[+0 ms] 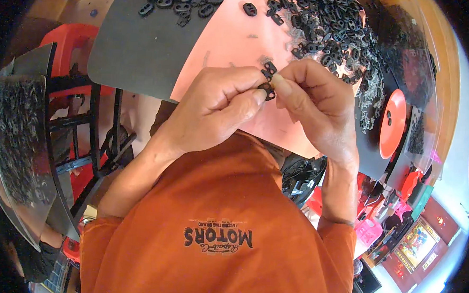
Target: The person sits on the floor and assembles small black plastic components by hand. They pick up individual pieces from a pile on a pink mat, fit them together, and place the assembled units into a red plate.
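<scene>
My left hand is closed, pinching a small black two-hole cord lock between thumb and forefinger. My right hand meets it, its thumb and forefinger pressed together; what lies between those fingertips is too small and covered to tell. Just beyond the fingertips another black two-hole piece shows over the pink sheet. A large heap of black pieces spreads across the far right of the sheet, mixed with small clear-grey bits.
More black ovals lie on the dark grey board at the far left. A red dish with a black piece on it stands at right. Red chairs and a black metal frame are at left, with another person's arm below.
</scene>
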Tool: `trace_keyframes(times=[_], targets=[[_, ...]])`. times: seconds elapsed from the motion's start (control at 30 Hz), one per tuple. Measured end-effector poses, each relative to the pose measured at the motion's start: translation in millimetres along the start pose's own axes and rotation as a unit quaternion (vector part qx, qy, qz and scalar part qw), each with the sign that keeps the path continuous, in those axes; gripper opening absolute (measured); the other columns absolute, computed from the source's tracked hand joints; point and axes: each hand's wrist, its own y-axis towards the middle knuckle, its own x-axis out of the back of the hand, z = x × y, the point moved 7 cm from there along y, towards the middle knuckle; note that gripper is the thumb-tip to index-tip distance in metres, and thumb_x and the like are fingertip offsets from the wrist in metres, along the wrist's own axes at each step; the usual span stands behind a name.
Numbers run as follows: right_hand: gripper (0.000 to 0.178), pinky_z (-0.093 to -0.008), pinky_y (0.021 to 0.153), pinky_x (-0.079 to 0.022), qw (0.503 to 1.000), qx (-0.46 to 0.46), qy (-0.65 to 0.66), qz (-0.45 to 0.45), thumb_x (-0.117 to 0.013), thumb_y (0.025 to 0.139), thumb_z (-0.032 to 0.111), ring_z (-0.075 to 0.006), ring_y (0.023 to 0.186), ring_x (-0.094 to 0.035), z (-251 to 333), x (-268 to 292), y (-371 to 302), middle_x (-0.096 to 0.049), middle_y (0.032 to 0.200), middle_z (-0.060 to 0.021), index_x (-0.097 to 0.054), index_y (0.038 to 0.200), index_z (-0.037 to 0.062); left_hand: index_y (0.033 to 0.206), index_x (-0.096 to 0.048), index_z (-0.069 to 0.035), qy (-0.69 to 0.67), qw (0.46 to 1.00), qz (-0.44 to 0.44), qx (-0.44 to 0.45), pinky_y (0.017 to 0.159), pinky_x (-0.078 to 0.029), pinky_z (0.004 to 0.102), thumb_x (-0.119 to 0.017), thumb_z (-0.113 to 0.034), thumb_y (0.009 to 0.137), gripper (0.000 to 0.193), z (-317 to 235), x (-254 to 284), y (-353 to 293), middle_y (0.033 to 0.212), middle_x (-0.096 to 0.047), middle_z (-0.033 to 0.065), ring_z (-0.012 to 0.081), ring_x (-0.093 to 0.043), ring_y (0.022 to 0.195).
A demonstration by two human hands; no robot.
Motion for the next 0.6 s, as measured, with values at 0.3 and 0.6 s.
trace_keyframes(times=[0.3,0.6], targets=[[0.016,-0.0212,0.055,-0.043,0.999,0.007,0.023,-0.037,-0.059,0.089,0.014,-0.0057,0.063,-0.051,3.3,6.9,-3.7,-0.057,0.070,-0.0017,-0.058,0.086,-0.0018,0.082,-0.056,0.001,0.075,0.995,0.045,0.055,0.050,-0.034,0.0247,-0.048,-0.013,0.088,0.018,-0.9,0.2,-0.1,0.064,-0.046,0.0001,0.0080,-0.042,0.057],[0.017,-0.0218,0.056,-0.043,0.999,-0.005,0.015,-0.031,-0.059,0.089,0.014,-0.0063,0.064,-0.052,1.8,0.6,-5.1,-0.058,0.071,-0.0030,-0.058,0.087,-0.0022,0.083,-0.056,0.001,0.053,0.996,0.042,0.058,0.049,-0.033,0.0241,-0.048,-0.014,0.088,0.017,-0.2,-0.4,-0.9,0.064,-0.044,-0.0014,0.0066,-0.040,0.057]])
